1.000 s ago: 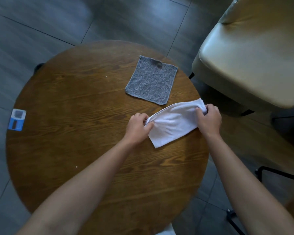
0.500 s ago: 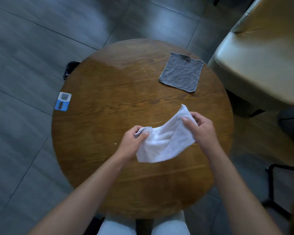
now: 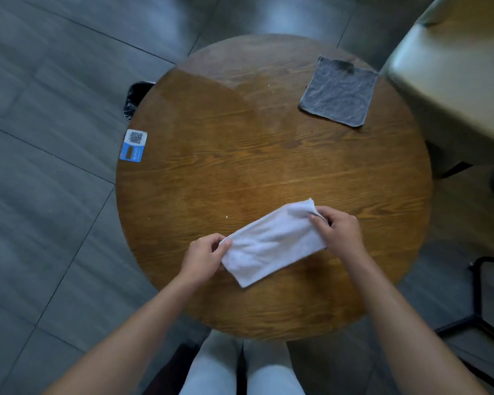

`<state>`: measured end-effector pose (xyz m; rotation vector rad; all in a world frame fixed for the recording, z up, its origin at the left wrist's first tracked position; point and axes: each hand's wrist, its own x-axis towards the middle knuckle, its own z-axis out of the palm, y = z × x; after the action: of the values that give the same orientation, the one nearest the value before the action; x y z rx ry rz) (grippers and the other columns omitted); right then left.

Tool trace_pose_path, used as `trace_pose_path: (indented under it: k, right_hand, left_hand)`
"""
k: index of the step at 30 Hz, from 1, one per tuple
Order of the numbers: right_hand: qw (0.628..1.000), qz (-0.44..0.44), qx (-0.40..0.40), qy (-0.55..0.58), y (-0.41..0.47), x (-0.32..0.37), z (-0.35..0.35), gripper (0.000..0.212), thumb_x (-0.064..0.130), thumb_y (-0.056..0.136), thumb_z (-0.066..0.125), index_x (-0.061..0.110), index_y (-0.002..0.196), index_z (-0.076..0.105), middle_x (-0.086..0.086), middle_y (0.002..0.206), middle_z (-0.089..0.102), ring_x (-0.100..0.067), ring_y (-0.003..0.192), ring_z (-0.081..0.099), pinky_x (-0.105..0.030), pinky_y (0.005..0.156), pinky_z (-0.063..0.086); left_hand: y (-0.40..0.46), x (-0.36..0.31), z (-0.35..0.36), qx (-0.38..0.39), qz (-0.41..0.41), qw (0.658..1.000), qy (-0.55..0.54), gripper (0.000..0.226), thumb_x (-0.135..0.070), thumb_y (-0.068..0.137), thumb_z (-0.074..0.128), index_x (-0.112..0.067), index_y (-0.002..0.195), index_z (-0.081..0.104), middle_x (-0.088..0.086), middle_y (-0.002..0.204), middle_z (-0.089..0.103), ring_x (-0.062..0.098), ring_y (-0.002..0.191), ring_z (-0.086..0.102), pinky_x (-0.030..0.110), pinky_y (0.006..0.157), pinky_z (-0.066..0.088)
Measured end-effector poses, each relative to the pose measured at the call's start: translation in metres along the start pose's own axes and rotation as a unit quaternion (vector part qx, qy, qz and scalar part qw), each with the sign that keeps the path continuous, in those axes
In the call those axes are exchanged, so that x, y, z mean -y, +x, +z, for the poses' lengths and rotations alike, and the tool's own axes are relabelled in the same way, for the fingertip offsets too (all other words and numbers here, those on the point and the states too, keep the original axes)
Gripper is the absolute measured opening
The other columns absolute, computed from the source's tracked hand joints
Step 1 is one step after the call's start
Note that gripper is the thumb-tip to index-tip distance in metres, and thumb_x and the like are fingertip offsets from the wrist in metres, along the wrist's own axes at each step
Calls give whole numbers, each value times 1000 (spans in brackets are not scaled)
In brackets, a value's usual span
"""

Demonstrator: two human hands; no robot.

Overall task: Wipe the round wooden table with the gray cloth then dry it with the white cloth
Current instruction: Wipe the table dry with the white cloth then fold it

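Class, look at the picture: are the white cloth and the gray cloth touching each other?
Apart. The head view shows bare wooden table between the white cloth, held by both hands, and the gray cloth near the far edge.

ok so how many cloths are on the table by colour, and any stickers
white cloth: 1, gripped at its ends by the left hand and the right hand
gray cloth: 1, lying flat at the table's far right edge
blue and white sticker: 1, at the left rim
total: 3

dim, soft glare on table [image 3: 211, 89], edges warped
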<state>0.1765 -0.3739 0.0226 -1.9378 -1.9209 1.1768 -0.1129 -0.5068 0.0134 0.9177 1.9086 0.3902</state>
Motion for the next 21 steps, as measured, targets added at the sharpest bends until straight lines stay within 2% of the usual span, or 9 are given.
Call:
trace_pose_path:
  k: [3,5,7,8,10,12,15,18,21]
  right_hand:
    - [993,41,-56,-93,10,-13,22,33,32,90,61,26,121,69,-6,106,75,-33,100,69,-41,84,53]
    - [985,48,-139,-95,3,-11,34,48,21,85,62,15,133,60,-10,128,65,-33,115,60,-44,97,48]
    - [973,30,-219,-58,-11,0,52,53,19,80,59,7,131,58,-14,137,57,-36,122,54,-47,103,44]
    - [971,23,-233,-42,-19,8,65,53,20,79,58,6,129,59,-16,139,55,-37,126,53,-48,105,44]
    - [976,20,-217,-21,-34,29,96,54,21,80,59,7,131,59,-16,147,51,-37,138,48,-51,110,42]
    - [982,42,-185,-10,-42,47,128,58,24,84,59,11,140,54,-14,158,41,-34,149,34,-53,119,33]
    - [981,97,-168,-18,-38,62,162,63,33,91,53,18,151,42,-10,167,26,-29,157,18,-52,127,19]
    - [968,136,-199,-65,-23,66,179,65,37,94,54,17,154,40,-12,168,25,-30,158,17,-52,127,16]
    - [951,165,-232,-121,-12,66,195,65,36,97,56,15,156,39,-14,168,26,-32,157,18,-55,127,16]
  left_hand:
    - [7,-3,6,-50,-13,982,180,23,-46,101,56,-28,93,68,-9,81,68,22,85,66,35,68,48]
    - [8,-6,5,-72,-8,976,207,18,-45,100,57,-28,100,62,-8,87,66,21,85,64,35,70,46]
    - [14,-5,-2,-122,33,973,194,20,-38,97,64,-23,109,60,-5,100,63,19,92,61,35,77,48]
    - [19,-3,-9,-153,66,968,189,22,-32,96,66,-18,113,62,0,108,63,21,99,60,37,83,48]
    - [37,0,-28,-188,107,954,207,27,-25,97,65,-11,120,62,7,119,61,26,112,58,39,96,46]
    - [62,3,-53,-182,113,945,247,35,-28,100,59,-13,131,58,8,137,56,27,129,51,42,109,42]
    - [105,7,-94,-160,130,930,304,47,-33,103,53,-16,146,47,8,159,39,27,152,29,48,123,26]
    - [154,8,-135,-132,158,911,357,52,-39,106,48,-21,154,39,6,168,26,26,159,13,51,126,16]
    - [196,15,-168,-101,190,891,399,55,-42,106,46,-22,156,37,7,170,20,28,159,9,54,127,15]
